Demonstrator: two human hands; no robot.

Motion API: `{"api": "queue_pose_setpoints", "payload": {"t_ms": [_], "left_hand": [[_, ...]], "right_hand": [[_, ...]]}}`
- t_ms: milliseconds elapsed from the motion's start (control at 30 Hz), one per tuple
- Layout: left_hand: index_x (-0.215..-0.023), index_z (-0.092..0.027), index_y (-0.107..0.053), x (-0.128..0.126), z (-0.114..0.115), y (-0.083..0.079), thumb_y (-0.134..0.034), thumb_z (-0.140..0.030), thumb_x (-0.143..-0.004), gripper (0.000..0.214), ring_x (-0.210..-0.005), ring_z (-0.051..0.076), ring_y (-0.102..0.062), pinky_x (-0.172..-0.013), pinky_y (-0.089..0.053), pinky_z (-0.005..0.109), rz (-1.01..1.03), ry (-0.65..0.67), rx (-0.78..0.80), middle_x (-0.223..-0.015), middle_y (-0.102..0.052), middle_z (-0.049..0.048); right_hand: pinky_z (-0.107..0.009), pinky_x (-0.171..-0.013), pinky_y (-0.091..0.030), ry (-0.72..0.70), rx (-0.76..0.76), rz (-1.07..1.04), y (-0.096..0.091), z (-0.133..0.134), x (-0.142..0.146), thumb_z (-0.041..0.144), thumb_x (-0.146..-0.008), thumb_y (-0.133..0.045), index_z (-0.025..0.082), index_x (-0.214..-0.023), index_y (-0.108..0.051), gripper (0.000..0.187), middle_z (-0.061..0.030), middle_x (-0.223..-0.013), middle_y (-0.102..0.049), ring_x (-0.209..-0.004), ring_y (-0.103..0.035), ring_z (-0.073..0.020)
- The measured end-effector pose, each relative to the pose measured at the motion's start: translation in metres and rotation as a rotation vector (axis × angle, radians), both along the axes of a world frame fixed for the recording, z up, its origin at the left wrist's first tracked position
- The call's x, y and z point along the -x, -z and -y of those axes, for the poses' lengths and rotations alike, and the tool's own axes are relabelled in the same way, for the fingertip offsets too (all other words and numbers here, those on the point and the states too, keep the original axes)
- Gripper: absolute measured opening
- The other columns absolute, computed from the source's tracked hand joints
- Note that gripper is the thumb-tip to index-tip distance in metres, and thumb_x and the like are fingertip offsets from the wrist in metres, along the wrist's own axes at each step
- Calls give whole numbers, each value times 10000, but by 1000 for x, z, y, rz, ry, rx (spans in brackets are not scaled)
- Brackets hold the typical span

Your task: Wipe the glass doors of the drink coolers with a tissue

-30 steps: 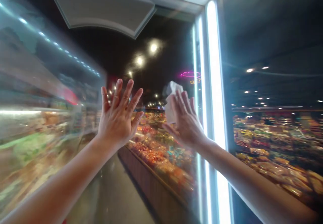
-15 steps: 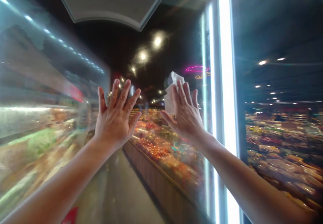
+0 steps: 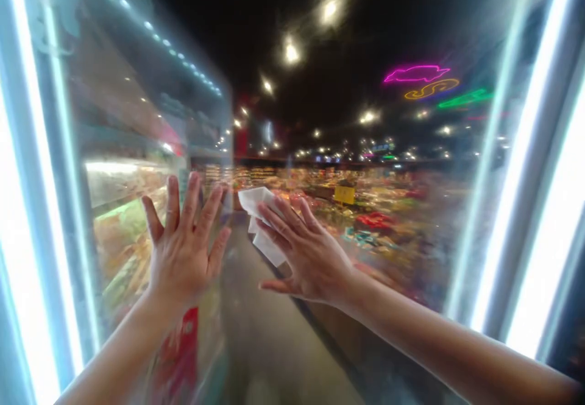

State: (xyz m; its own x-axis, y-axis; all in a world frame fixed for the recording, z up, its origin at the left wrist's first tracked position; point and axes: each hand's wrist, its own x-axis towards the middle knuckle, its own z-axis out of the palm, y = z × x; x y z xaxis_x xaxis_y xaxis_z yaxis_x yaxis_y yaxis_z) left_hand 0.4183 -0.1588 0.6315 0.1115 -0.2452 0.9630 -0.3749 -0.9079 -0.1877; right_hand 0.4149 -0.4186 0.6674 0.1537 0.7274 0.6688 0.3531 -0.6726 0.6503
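My left hand is raised with its fingers spread, palm flat against a glass pane in front of me. My right hand is beside it, fingers stretched out and pointing left, pressing a white cloth against the same glass. The cloth sticks out past the fingertips, folded and crumpled. The two hands are a short gap apart. The glass reflects blurred shop shelves and ceiling lights.
Bright vertical light strips frame the pane at the left and the right. Reflected in the glass are a lit shelf of goods at left, an aisle floor, produce displays and neon signs.
The view has swung so both light strips now frame the pane. My right hand has swept the cloth left and down and turned its fingers leftward. My left hand stays flat on the glass.
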Motion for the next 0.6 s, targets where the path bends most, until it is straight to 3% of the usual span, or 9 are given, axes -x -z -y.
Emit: {"api": "queue_pose_setpoints", "payload": {"t_ms": [167, 300, 333, 467, 600], "left_hand": [[-1650, -333, -60, -3, -28, 31, -521, -326, -1000, 797, -1608, 331, 76, -1270, 46, 687, -65, -20, 72, -1744, -11, 58], [-1649, -334, -61, -4, -41, 51, -527, -319, -1000, 799, -1609, 342, 47, -1271, -1, 705, -104, -43, 98, -1741, -52, 75], [-1648, -332, -56, -4, -44, 55, -527, -312, -1000, 801, -1610, 342, 41, -1270, -10, 707, -112, -49, 101, -1740, -65, 80], [-1647, -326, -79, -10, -54, 66, -523, -309, -1001, 784, -1607, 354, 40, -1267, 1, 707, -112, -51, 107, -1739, -61, 81], [-1643, -346, -82, -18, -62, 79, -523, -325, -1002, 778, -1610, 322, 31, -1284, 59, 650, -76, -6, 145, -1742, -69, 47]], "right_hand": [[-599, -1327, 17, 46, -198, 48, 14, -35, -6, 830, -893, -428, 125, -1654, 89, 1159, -116, -1721, -62, -1600, 74, -313], [-475, -1358, -20, -15, 112, -33, 30, -56, -8, 905, -853, -348, 121, -1668, -39, 1172, -64, -1718, -99, -1605, 79, -238], [-457, -1356, -1, -11, 118, -32, 32, -61, -8, 889, -874, -328, 120, -1666, -93, 1128, -64, -1719, -111, -1609, 56, -236], [-531, -1316, 103, 65, -132, 51, 28, -79, -5, 807, -929, -392, 50, -1641, -158, 1066, -143, -1729, -117, -1613, 15, -320], [-512, -1337, -6, 10, 167, -10, 25, -99, -8, 835, -887, -453, 85, -1638, -194, 1092, -93, -1740, -161, -1619, -50, -296]]}}
